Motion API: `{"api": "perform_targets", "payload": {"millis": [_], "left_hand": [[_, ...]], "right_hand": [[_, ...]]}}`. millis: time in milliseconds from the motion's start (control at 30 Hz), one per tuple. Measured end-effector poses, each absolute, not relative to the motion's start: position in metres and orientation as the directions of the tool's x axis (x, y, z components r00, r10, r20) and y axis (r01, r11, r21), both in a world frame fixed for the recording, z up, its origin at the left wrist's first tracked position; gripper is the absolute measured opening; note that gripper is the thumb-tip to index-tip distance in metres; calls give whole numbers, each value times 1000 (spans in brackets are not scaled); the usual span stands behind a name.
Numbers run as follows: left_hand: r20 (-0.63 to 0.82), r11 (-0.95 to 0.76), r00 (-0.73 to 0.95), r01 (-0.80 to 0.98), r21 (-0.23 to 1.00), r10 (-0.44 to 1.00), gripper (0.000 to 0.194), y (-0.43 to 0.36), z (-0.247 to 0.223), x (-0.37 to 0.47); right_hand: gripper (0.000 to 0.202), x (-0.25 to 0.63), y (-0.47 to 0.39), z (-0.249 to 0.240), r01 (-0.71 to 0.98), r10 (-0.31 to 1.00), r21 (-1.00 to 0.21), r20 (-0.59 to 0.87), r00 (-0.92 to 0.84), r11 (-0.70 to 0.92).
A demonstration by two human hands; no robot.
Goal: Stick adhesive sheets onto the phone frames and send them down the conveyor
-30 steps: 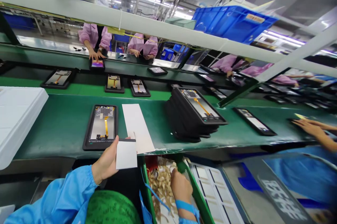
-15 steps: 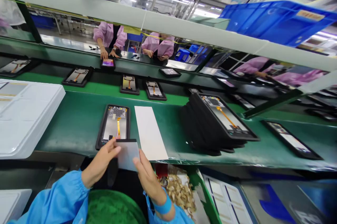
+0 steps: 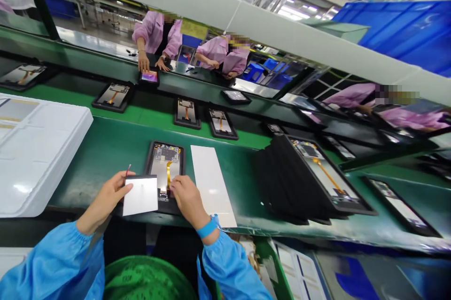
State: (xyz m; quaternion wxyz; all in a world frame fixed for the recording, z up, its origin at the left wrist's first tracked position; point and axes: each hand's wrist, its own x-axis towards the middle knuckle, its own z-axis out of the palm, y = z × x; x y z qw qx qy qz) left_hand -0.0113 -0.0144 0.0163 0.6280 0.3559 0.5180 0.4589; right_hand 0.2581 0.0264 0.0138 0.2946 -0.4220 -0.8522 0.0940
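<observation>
My left hand pinches a flat white tablet battery by its left edge. It has a dark strip along the top, and a short red wire sticks up beside my fingers. Behind it, an opened tablet lies in a black tray on the bench, its circuit board and orange flex cable showing. Over the tablet's lower right side is my right hand, fingertips closed together near the cable's lower end. Whatever they may hold is hidden.
A white card lies right of the tablet. Farther right stands a stack of black trays topped by another open tablet. White plastic trays are at left. Several tablets sit along the green conveyor. Co-workers in pink sleeves work opposite.
My left hand has moved left with the battery, whose face now looks plain white. My right hand has let go of the battery and moved up to the tablet. The view has shifted slightly.
</observation>
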Motion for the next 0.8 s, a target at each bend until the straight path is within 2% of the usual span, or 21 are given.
{"api": "perform_targets", "payload": {"millis": [100, 167, 333, 567, 800], "left_hand": [[-298, 318, 129, -174, 932, 946, 53, 8, 15, -2], [-271, 294, 170, -132, 946, 947, 50, 24, 15, 10], [-236, 240, 183, -4, 971, 954, 40, 61, 11, 38], [-249, 264, 159, -79, 961, 955, 45, 79, 3, 49], [-248, 255, 150, -27, 967, 957, 42, 81, 6, 53]], "right_hand": [[16, 264, 47, 30, 609, 815, -551, 469, -339, 570], [16, 267, 61, 43, 591, 833, -595, 466, -299, 545], [16, 270, 84, 59, 568, 839, -620, 453, -303, 540], [16, 274, 90, 54, 528, 853, -672, 439, -281, 520], [16, 283, 85, 45, 512, 886, -723, 372, -278, 464]]}}
